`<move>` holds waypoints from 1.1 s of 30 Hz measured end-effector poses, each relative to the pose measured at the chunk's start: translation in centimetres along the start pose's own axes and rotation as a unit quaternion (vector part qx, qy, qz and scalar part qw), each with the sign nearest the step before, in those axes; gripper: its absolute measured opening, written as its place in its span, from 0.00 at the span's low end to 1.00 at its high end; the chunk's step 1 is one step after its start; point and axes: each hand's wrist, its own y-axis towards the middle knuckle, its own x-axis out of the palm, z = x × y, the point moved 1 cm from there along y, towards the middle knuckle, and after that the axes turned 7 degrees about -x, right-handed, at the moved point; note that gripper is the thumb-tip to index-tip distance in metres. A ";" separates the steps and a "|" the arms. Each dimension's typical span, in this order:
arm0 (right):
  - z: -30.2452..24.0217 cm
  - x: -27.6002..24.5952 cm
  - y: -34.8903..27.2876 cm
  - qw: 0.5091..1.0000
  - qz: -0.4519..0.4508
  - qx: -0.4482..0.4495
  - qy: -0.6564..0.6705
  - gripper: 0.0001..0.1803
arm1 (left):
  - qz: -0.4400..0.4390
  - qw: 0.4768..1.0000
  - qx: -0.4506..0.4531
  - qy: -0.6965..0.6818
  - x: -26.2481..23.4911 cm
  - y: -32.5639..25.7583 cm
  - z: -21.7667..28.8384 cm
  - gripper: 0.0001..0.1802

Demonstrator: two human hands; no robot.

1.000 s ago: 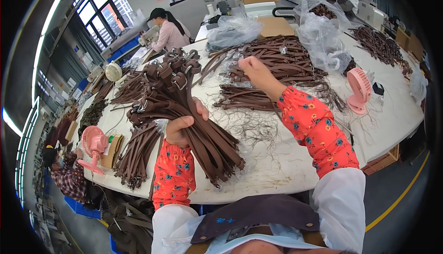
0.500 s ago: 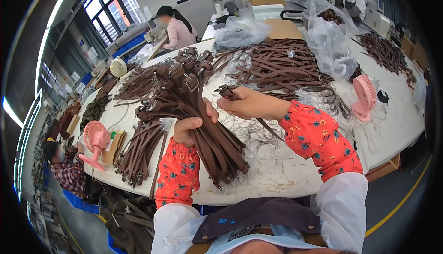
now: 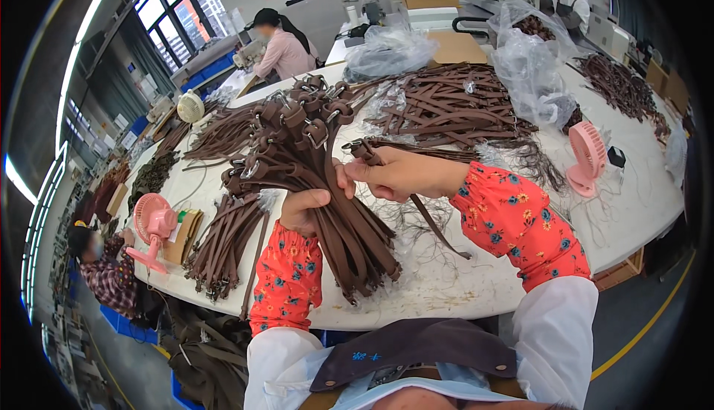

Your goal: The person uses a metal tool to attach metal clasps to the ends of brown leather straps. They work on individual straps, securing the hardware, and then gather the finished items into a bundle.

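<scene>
My left hand (image 3: 305,210) is wrapped round a thick bundle of brown straps (image 3: 346,235), whose metal buckles fan out at the top and whose tails hang toward the table's near edge. Between the fingers of my right hand (image 3: 405,174) is a single brown strap (image 3: 431,220), its buckle end sticking out up and left and its tail dangling below. The fingertips of both hands meet or nearly meet at the bundle's right side. More brown straps (image 3: 216,250) lie left of the bundle.
On the white table (image 3: 461,291) lies a wide heap of brown straps (image 3: 454,105) with clear plastic bags (image 3: 532,75). Pink fans stand at left (image 3: 154,224) and right (image 3: 587,153). Loose threads litter the right side. Other people sit or stand farther off.
My right hand has turned slightly and drawn closer to the bundle, its strap's tail swinging into fuller view. The bundle's buckle end has shifted a little to the right.
</scene>
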 end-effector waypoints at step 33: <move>0.2 -5.5 0.4 0.952 0.157 -0.030 -0.260 0.20 | -0.022 0.999 0.037 -0.023 -0.2 -0.3 -0.2 0.22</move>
